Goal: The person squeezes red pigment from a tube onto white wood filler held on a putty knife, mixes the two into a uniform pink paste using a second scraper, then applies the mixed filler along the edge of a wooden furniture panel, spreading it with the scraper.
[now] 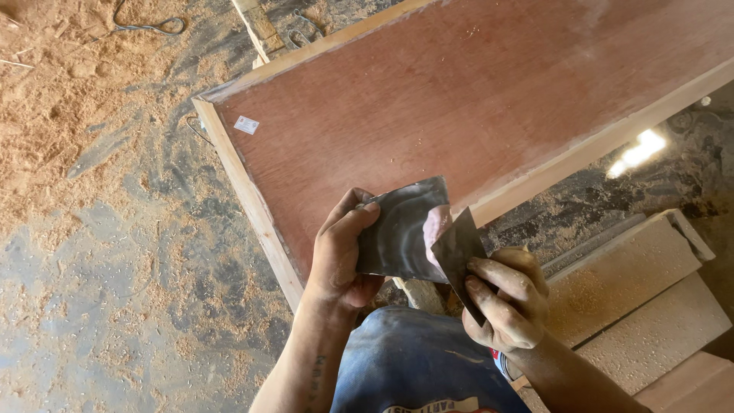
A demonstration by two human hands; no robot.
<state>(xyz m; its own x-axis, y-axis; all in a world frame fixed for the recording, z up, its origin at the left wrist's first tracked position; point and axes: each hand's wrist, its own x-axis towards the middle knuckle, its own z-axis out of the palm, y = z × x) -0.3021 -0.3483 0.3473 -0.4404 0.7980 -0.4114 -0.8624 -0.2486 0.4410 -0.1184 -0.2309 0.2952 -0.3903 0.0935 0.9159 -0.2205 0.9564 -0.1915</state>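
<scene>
**Sandpaper sheet held in both hands above the wooden panel**

The sandpaper sheet (405, 229), dark and worn with a pale patch near its fold, is held in the air between the two hands, just over the near edge of a large reddish-brown wooden panel (474, 99). The left hand (340, 252) pinches the sheet's left edge, thumb on the near face and fingers curled behind it. The right hand (508, 298) is clamped on the right-hand portion, which is bent forward into a pointed flap. Both hands are shut on the one sheet and stand a little apart, the paper spanning the gap.

By the look of it, the step in hand is folding or tearing the sheet along the crease where the flap turns. The next move would call for a steady hold on the left and a clean pull or press with the right along that crease, so that the paper parts or folds straight.

The panel lies flat, framed by a paler wooden rim (245, 191), with a small white label (246, 125) near its far left corner and a dusty haze on its surface. Sawdust covers the floor (99, 229) to the left. Pale dusty boards (642, 298) lie to the right, and the person's blue-clad knee (413, 359) shows below the hands.
</scene>
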